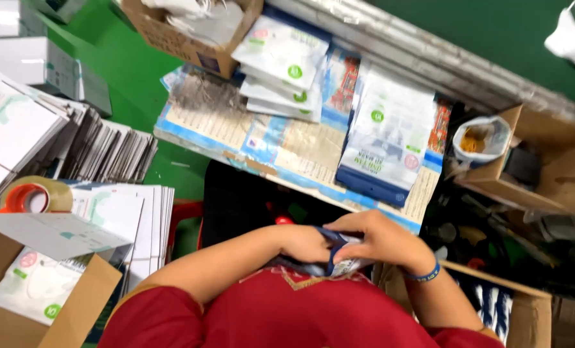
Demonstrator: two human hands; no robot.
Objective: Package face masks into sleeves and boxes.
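Both my hands meet close to my chest, above my red shirt. My left hand (pixel 303 243) and my right hand (pixel 379 240) together grip a small blue and white packet (pixel 341 254), mostly hidden between my fingers. A blue band circles my right wrist. On the table ahead lie a stack of white pouches (pixel 281 67) and a taller pile of white and blue pouches (pixel 387 138).
The table (pixel 223 122) is covered in printed paper. A brown box (pixel 184 35) stands at its far left, another open box (pixel 545 161) with a bag at its right. Flat cartons (pixel 62 138), a tape roll (pixel 33 193) and an open carton (pixel 36 283) lie left.
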